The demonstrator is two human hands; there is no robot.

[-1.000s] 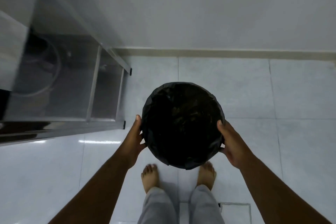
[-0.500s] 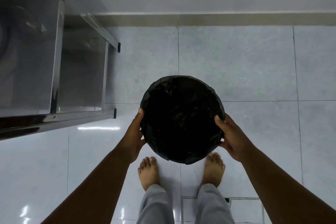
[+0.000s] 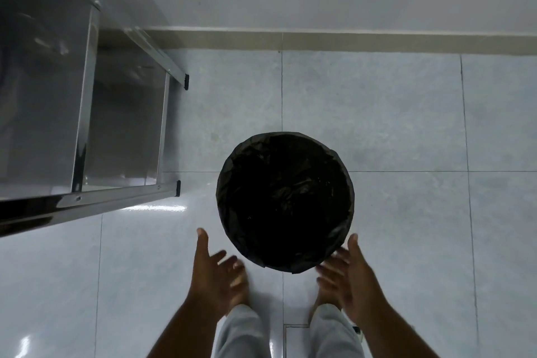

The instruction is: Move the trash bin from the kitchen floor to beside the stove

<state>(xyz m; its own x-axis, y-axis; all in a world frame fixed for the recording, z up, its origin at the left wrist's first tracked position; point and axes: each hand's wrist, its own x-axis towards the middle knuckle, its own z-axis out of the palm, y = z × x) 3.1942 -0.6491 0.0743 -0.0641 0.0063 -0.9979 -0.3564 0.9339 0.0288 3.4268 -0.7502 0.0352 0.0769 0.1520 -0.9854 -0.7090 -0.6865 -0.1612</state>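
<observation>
The round trash bin (image 3: 286, 200), lined with a black plastic bag, stands on the pale tiled floor to the right of the steel stand. My left hand (image 3: 213, 276) is below and left of the bin, fingers spread, apart from it. On the other side, my right hand (image 3: 347, 279) hovers below and right of the bin, also spread and holding nothing, its fingertips close to the bag's lower edge. No stove top is visible in this view.
A stainless steel stand (image 3: 87, 113) with black-capped legs fills the left side. A wall with a beige skirting (image 3: 348, 41) runs along the back. Open floor tiles (image 3: 436, 212) lie to the right. My bare feet and grey trousers are just below the bin.
Both hands have let go of the bin and drawn back toward me with fingers spread. The bin now stands on the floor, farther from me than before.
</observation>
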